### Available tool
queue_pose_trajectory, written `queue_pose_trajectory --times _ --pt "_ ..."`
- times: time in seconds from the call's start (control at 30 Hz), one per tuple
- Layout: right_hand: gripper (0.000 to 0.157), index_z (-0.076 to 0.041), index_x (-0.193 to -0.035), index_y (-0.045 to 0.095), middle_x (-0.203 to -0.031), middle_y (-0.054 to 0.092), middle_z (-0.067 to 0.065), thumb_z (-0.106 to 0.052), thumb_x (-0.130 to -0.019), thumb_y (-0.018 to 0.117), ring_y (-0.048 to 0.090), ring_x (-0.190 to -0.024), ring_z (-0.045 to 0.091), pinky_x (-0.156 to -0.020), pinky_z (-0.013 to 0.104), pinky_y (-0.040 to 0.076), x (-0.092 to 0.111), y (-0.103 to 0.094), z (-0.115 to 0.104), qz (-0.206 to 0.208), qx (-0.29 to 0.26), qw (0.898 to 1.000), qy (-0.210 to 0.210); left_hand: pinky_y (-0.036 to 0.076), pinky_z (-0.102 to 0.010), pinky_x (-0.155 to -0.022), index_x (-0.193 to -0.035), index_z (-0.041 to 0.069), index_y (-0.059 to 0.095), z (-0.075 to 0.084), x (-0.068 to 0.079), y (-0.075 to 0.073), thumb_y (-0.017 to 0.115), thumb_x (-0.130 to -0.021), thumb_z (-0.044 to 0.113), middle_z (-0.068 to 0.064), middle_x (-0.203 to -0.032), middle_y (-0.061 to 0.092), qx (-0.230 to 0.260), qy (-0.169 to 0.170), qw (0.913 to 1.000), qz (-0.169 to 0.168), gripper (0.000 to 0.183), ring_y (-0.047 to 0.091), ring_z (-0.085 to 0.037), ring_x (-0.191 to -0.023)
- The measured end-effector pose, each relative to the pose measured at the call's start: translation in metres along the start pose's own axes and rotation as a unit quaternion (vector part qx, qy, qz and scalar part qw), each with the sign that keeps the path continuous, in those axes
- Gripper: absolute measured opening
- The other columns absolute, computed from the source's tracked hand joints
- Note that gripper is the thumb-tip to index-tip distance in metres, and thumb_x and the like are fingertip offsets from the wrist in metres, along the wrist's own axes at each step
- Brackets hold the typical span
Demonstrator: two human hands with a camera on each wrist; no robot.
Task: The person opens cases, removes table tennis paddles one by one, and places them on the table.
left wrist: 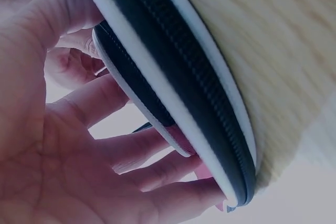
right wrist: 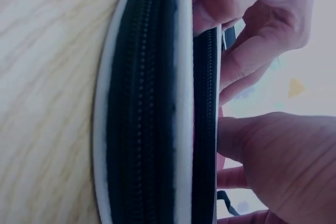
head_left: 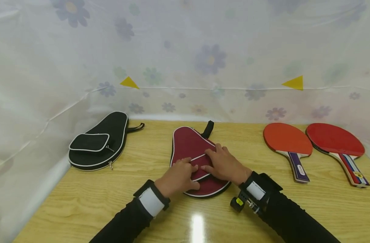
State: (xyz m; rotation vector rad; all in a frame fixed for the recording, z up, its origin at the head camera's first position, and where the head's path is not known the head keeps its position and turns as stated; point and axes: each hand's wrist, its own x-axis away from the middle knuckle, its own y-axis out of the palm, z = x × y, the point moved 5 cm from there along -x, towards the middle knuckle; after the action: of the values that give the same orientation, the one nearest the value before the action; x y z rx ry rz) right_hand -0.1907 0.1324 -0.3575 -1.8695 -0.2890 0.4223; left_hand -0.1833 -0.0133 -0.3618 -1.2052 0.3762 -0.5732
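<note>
A maroon table tennis paddle case (head_left: 189,141) with white piping and a black loop lies flat on the table. My left hand (head_left: 177,177) touches the left side of its front pocket, thumb near the lower part. From the right, my right hand (head_left: 224,163) rests on the pocket with fingers extended across it. In the left wrist view, the fingers of the left hand (left wrist: 100,145) are spread against the case, whose black zipper (left wrist: 184,51) runs along the edge. The right wrist view shows the right thumb (right wrist: 233,137) on the pocket beside its zipper (right wrist: 205,87).
A black paddle case (head_left: 112,131) with a small pocket lies at the far left. At the right lie an orange-red paddle (head_left: 286,136) and a red paddle (head_left: 335,138), handles toward the front. A flowered white curtain (head_left: 185,60) hangs behind the wooden table (head_left: 90,206).
</note>
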Motion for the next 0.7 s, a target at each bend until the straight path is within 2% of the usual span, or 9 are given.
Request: queue_pose_trajectory --times 0.4,0.6,0.7 --pt "0.045 0.002 -0.125 0.059 -0.111 0.052 0.028 -0.030 -0.095 0.071 0.054 -0.091 0.038 -0.075 0.047 0.053 0.0015 0.0000 -0.0035 -0.006 0.007 1.000 0.012 0.046 -0.055 -0.104 -0.123 0.000 0.072 -0.0024 -0.0004 -0.0010 0.082 -0.078 0.022 -0.024 -0.135 0.060 0.006 -0.001 1.0000 -0.003 0.051 0.052 -0.037 -0.133" --pt "0.053 -0.002 -0.133 0.057 -0.116 0.050 0.025 -0.035 -0.094 0.071 0.054 -0.098 0.037 -0.081 0.050 0.052 0.0012 -0.0012 0.0012 -0.045 -0.007 0.998 0.036 0.039 -0.065 -0.105 -0.126 0.000 0.070 -0.0038 -0.0003 -0.0001 0.082 -0.078 0.021 -0.022 -0.140 0.058 0.027 -0.011 0.9994 -0.016 0.053 0.048 -0.039 -0.136" --pt "0.055 -0.002 -0.135 0.056 -0.118 0.048 0.025 -0.036 -0.094 0.072 0.052 -0.100 0.037 -0.081 0.048 0.052 0.0010 -0.0012 0.0032 -0.060 -0.024 0.997 0.040 0.038 -0.066 -0.105 -0.127 0.001 0.069 -0.0043 -0.0004 0.0002 0.082 -0.078 0.021 -0.021 -0.142 0.056 0.029 -0.016 0.9992 -0.022 0.054 0.047 -0.040 -0.136"
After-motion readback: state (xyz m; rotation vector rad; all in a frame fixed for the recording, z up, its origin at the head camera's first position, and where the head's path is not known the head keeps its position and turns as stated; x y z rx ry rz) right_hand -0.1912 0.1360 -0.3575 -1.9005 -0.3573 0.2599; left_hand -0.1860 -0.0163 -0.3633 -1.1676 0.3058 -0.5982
